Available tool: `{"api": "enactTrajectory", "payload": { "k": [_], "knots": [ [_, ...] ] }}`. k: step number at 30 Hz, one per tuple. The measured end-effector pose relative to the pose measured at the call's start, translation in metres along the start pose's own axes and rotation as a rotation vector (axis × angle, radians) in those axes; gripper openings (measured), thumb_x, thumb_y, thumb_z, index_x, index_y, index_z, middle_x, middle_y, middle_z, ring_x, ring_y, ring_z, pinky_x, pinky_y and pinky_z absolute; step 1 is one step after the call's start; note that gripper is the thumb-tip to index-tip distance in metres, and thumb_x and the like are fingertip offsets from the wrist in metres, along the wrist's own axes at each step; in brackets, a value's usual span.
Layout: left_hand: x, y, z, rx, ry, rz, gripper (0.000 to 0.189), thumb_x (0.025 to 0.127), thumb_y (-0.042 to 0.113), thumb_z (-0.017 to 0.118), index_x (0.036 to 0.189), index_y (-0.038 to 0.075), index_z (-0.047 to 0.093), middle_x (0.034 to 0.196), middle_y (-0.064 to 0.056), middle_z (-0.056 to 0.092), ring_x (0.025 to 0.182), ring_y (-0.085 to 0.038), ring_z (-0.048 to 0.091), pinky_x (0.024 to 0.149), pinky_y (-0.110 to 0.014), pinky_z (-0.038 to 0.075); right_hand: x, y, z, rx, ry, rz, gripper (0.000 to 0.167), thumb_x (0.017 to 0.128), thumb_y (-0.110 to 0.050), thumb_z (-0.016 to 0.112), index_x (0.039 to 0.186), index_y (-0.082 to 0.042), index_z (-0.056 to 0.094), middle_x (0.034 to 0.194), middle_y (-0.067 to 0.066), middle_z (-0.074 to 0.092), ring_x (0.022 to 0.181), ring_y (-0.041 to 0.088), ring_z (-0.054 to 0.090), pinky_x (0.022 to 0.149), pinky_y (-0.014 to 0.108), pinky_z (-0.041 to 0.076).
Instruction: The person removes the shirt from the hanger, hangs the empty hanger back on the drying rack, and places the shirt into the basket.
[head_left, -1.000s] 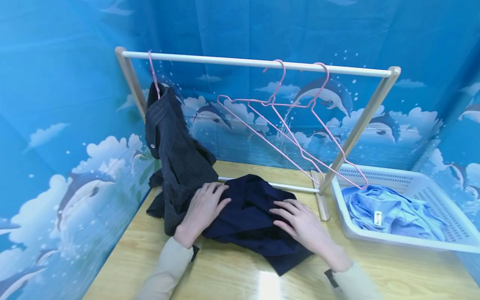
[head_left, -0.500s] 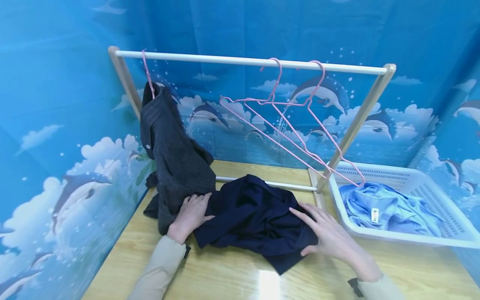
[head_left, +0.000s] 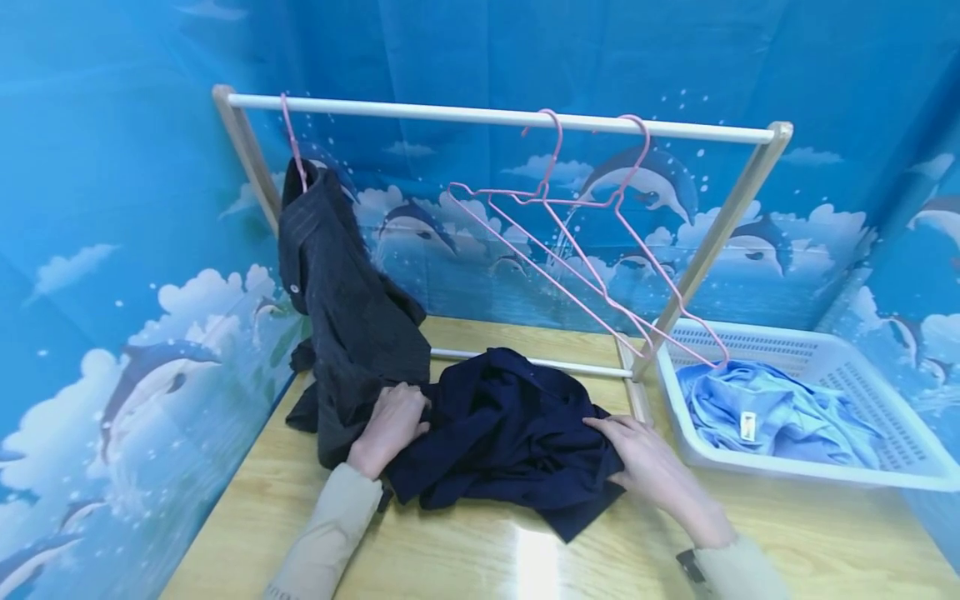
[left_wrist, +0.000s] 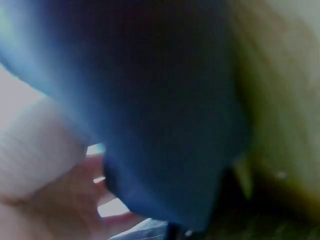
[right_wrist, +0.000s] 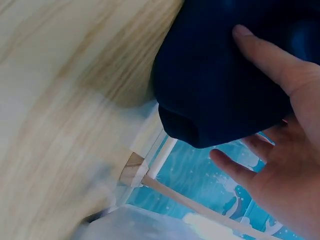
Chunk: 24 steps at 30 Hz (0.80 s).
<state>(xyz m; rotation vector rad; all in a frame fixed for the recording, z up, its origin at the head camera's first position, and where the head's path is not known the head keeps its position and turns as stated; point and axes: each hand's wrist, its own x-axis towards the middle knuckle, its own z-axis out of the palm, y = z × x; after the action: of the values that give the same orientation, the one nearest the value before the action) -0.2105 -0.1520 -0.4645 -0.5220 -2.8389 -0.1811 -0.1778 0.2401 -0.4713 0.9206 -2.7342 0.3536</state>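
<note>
A crumpled navy garment [head_left: 517,433] lies on the wooden table in the head view. My left hand [head_left: 392,427] grips its left edge, fingers curled, right beside the hanging black garment. At its right edge my right hand [head_left: 648,462] pinches the cloth. In the right wrist view the thumb of the right hand [right_wrist: 295,135] lies on top of the navy cloth [right_wrist: 215,85], while the fingers are behind it. Blurred dark blue cloth [left_wrist: 165,110] fills much of the left wrist view, partly covering the left hand [left_wrist: 65,205].
A clothes rack [head_left: 495,115] with a white bar and wooden posts stands behind. From it hang a black garment [head_left: 348,317] with a button and two bare pink hangers [head_left: 551,200]. At right, a white basket [head_left: 825,477] contains a light blue garment [head_left: 780,417].
My hands have moved apart, from lying on top of the navy garment to its left and right edges. Now the fingers have closed on the cloth, and its front corner has shifted slightly.
</note>
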Motion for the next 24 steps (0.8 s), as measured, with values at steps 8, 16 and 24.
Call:
{"api": "enactTrajectory", "payload": {
  "k": [8,16,24],
  "knots": [
    [0.02,0.024,-0.035,-0.097,0.239,-0.046,0.021,0.086,0.019,0.082,0.104,0.011,0.075,0.128,-0.014,0.056,0.118,-0.036,0.054,0.102,-0.055,0.043,0.01,-0.005,0.001,-0.045,0.063,0.008,0.072,0.057,-0.008,0.097,0.124,-0.007,0.069,0.11,0.018,0.07,0.106,0.038,0.064,0.088,0.058,0.052],
    [0.032,0.084,-0.023,-0.288,0.129,0.211,0.02,0.093,0.02,0.076,0.111,0.016,0.067,0.151,-0.018,0.044,0.136,-0.042,0.046,0.102,-0.066,0.042,0.017,-0.013,0.01,-0.101,0.083,-0.007,0.055,0.056,-0.008,0.096,0.105,0.002,0.073,0.102,0.017,0.07,0.098,0.036,0.066,0.09,0.051,0.052],
    [0.019,0.102,0.016,-0.09,-0.274,0.227,0.038,0.097,0.032,0.07,0.134,0.024,0.064,0.149,-0.007,0.052,0.144,-0.031,0.041,0.104,-0.071,0.037,0.022,-0.016,-0.001,-0.152,0.234,-0.098,0.089,0.045,-0.026,0.102,0.122,-0.008,0.061,0.121,0.014,0.064,0.11,0.036,0.06,0.095,0.056,0.046]
  ]
}}
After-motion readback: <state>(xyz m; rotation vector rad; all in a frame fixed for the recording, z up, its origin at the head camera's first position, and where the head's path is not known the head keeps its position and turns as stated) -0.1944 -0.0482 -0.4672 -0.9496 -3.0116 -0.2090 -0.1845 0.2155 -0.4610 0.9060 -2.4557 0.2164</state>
